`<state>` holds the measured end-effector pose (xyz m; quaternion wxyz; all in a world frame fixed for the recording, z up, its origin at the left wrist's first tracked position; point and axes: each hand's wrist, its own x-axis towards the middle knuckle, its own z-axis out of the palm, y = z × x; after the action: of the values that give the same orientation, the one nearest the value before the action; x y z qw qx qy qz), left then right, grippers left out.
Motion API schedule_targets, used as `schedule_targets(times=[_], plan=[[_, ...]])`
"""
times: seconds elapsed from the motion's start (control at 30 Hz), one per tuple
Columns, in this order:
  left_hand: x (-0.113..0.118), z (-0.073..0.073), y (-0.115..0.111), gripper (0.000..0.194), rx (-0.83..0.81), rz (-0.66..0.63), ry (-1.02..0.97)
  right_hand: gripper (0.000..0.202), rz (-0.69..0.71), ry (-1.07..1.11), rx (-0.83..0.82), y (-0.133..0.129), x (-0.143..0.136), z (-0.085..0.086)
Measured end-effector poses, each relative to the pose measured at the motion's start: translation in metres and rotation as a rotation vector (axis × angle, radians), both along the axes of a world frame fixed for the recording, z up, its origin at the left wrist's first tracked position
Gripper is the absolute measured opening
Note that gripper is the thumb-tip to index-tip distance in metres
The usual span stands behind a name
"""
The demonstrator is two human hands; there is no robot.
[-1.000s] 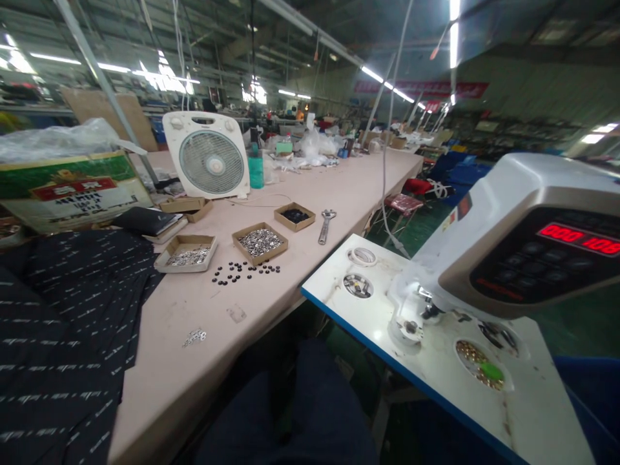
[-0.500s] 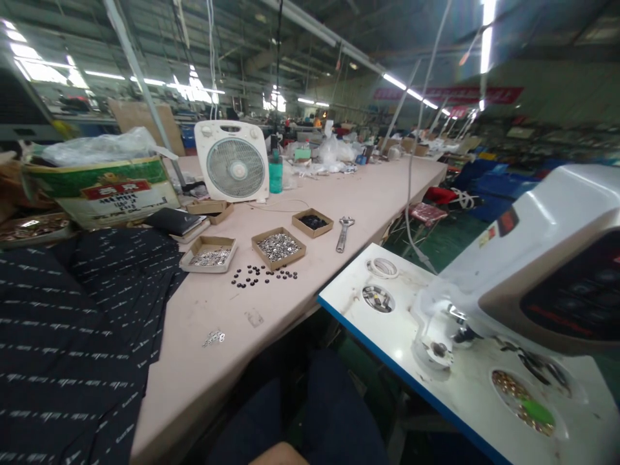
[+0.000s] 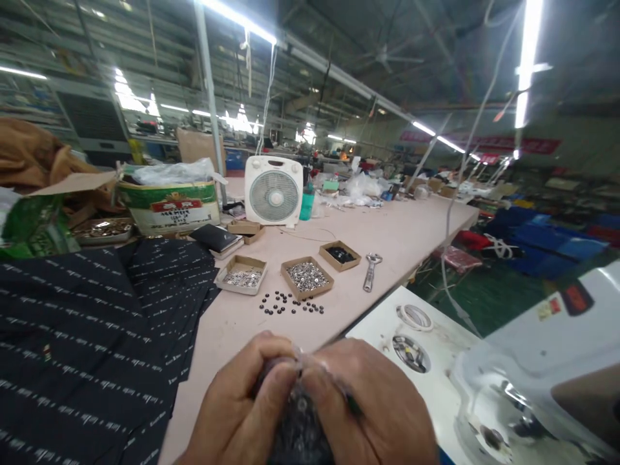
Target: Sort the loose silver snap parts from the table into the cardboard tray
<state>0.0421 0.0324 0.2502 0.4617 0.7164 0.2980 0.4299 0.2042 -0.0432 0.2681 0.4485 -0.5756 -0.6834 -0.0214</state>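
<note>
Both of my hands are raised close to the camera at the bottom centre, pinching the gathered top of a clear plastic bag point(image 3: 303, 420) with small dark pieces inside. My left hand point(image 3: 247, 400) grips the bag's left side between thumb and bent fingers. On the right side, my right hand point(image 3: 371, 400) closes on the same plastic, its thumb near the left thumb. Beyond them, loose black round pieces point(image 3: 281, 310) lie on the pink table point(image 3: 232, 329). Behind these stand a box of silver pieces point(image 3: 307, 276), a box of paler pieces point(image 3: 243, 278) and a box of black pieces point(image 3: 340, 254).
An adjustable wrench point(image 3: 369, 272) lies right of the boxes. Dark printed fabric point(image 3: 87, 349) covers the table's left side. A white fan point(image 3: 274, 192) stands behind. At the right is a white machine point(image 3: 547, 368) on a white tabletop point(image 3: 378, 323).
Both hands have come into view holding the plastic bag. The camera view has turned left and tilted up, so the table and fan appear further right and lower.
</note>
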Motion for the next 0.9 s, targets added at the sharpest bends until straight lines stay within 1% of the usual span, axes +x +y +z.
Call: schedule_targets(times=[0.03,0.07,0.17,0.23,0.27,0.33,0.37,0.47,0.53,0.6,0.67,0.73,0.8,0.9], plan=[[0.003,-0.005,0.015,0.024,-0.031,-0.021,-0.025,0.018,0.006,0.013,0.013,0.017,0.000,0.002],[0.006,-0.009,0.031,0.026,-0.064,-0.033,-0.009,0.022,0.017,0.039,0.032,0.035,0.000,0.001],[0.006,-0.023,0.078,0.029,-0.064,-0.011,0.087,0.022,0.098,0.063,-0.013,0.087,0.000,-0.008],[-0.001,-0.033,0.106,0.028,-0.013,0.011,0.156,0.023,0.138,0.029,-0.045,0.117,-0.001,-0.018],[-0.005,-0.038,0.119,0.030,0.022,0.029,0.203,0.024,0.154,0.011,-0.064,0.131,-0.002,-0.024],[-0.016,-0.049,0.140,0.034,0.120,0.073,0.312,0.025,0.180,-0.021,-0.106,0.156,-0.007,-0.037],[-0.021,-0.055,0.150,0.033,0.171,0.088,0.366,0.024,0.190,-0.039,-0.126,0.168,-0.011,-0.044],[-0.039,-0.075,0.171,0.026,0.309,0.124,0.530,0.020,0.186,-0.135,-0.139,0.202,-0.025,-0.065],[-0.050,-0.087,0.182,0.027,0.370,0.168,0.647,0.019,0.166,-0.254,-0.139,0.223,-0.036,-0.078],[-0.061,-0.097,0.191,0.032,0.424,0.240,0.749,0.022,0.158,-0.392,-0.155,0.243,-0.049,-0.086],[-0.072,-0.103,0.199,0.032,0.495,0.319,0.807,0.025,0.161,-0.501,-0.181,0.261,-0.062,-0.090],[-0.082,-0.106,0.207,0.031,0.550,0.385,0.825,0.025,0.158,-0.558,-0.197,0.278,-0.078,-0.090],[-0.093,-0.106,0.215,0.030,0.557,0.439,0.821,0.025,0.152,-0.567,-0.203,0.295,-0.095,-0.089],[-0.106,-0.107,0.225,0.031,0.527,0.515,0.804,0.027,0.121,-0.516,-0.194,0.315,-0.117,-0.088]])
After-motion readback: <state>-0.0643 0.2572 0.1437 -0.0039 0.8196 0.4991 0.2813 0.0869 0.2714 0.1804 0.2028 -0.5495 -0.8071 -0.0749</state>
